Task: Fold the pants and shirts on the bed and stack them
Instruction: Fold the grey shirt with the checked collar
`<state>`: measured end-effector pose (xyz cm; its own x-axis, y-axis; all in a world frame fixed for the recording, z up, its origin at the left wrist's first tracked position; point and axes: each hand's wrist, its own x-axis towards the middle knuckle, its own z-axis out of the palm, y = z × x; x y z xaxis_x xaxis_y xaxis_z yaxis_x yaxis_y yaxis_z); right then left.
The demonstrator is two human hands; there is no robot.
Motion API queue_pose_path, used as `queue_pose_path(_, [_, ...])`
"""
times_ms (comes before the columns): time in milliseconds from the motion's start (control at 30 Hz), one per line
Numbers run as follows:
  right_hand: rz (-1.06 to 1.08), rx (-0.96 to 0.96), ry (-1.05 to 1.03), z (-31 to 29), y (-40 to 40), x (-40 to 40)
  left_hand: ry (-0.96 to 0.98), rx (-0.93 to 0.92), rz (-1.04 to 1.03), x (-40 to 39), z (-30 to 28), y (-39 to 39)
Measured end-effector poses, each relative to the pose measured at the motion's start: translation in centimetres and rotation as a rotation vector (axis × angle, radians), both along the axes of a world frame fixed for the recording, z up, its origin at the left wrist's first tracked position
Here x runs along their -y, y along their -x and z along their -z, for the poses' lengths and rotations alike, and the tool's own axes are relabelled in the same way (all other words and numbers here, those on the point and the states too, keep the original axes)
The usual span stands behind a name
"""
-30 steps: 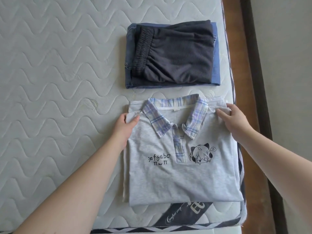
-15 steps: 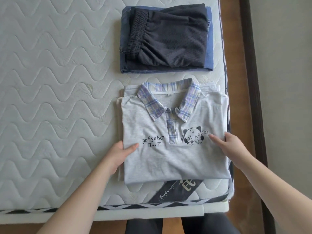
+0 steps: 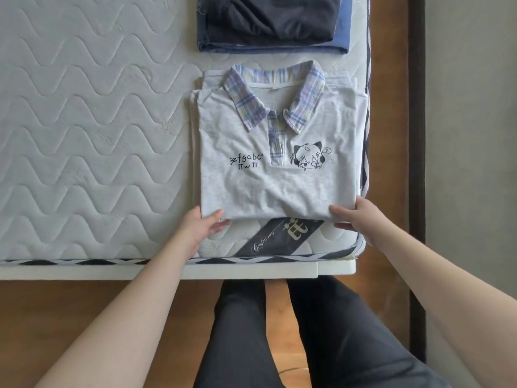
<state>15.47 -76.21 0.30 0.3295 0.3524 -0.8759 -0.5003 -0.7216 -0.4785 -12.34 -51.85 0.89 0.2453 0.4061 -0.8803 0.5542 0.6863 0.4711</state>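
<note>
A folded grey polo shirt with a plaid collar and a cartoon print lies flat near the mattress's front right corner. My left hand pinches the shirt's bottom left corner, thumb on top and fingers underneath. At the bottom right corner my right hand grips the hem the same way. Beyond the collar sits a stack of folded pants, dark shorts on top of blue jeans, partly cut off by the top of the view.
The quilted white mattress stretches to the left. Its dark label shows just below the shirt. The bed's front edge and right edge are close, with wooden floor and my legs below.
Both hands slid down the shirt's sides from the collar end to its bottom edge and took hold of the bottom corners. The view tilted down toward the bed's front edge.
</note>
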Motion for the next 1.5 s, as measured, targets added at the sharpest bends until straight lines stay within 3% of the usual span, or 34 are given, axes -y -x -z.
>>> queue_pose_path(100, [0.059,0.038,0.02,-0.7,-0.6,-0.1,-0.055,0.055,-0.089,-0.5,-1.0,-0.4])
queue_pose_path(233, [0.262,-0.008,-0.104,-1.9,-1.9,-0.6,-0.095,0.154,-0.179,-2.3,-2.5,-1.1])
queue_pose_path(367, [0.33,0.022,-0.095,-1.3,-1.0,-1.2,-0.11,0.091,-0.201,-2.8,-1.9,-2.3])
queue_pose_path(433, [0.236,0.074,0.013,-0.4,-0.1,-0.7,-0.113,-0.028,-0.103,-2.1,-0.8,-1.9])
queue_pose_path(533, [-0.137,0.306,0.247,0.4,1.3,0.7,-0.122,-0.258,0.126,-0.7,0.6,-0.2])
queue_pose_path(600, [-0.401,0.489,0.401,0.1,1.2,0.9,-0.269,-0.444,0.356,-0.5,0.7,0.3])
queue_pose_path(700, [-0.642,0.538,0.635,-1.6,0.4,-0.2,-0.676,-0.663,0.579,-0.4,-0.2,-0.9])
queue_pose_path(733, [-0.696,0.58,0.671,-2.1,0.2,-0.7,-0.853,-0.615,0.59,-0.1,-0.6,-1.8])
queue_pose_path(800, [-0.694,0.799,0.552,-2.5,0.5,-1.8,-1.206,-0.435,0.641,0.9,-0.9,-3.8])
queue_pose_path(867, [-0.644,1.031,0.306,-2.5,2.1,-3.3,-1.337,-0.289,0.795,1.4,-0.3,-6.3])
queue_pose_path(933, [-0.693,1.089,0.167,-1.4,4.1,-5.4,-1.299,-0.26,0.927,1.8,0.8,-8.8])
queue_pose_path(1067, [-0.802,1.099,0.117,1.9,7.5,-8.6,-1.252,-0.328,1.044,3.5,3.8,-10.5])
queue_pose_path(1233, [-0.958,1.035,0.258,5.4,8.6,-9.1,-1.158,-0.44,1.254,3.7,7.5,-9.5])
queue_pose_path(1333, [-0.923,0.966,0.228,4.5,8.0,-10.2,-1.112,-0.445,1.268,3.8,6.7,-10.3])
queue_pose_path(1500, [-0.73,1.063,0.224,2.3,3.3,-10.8,-1.283,-0.292,1.086,-0.9,4.3,-11.2])
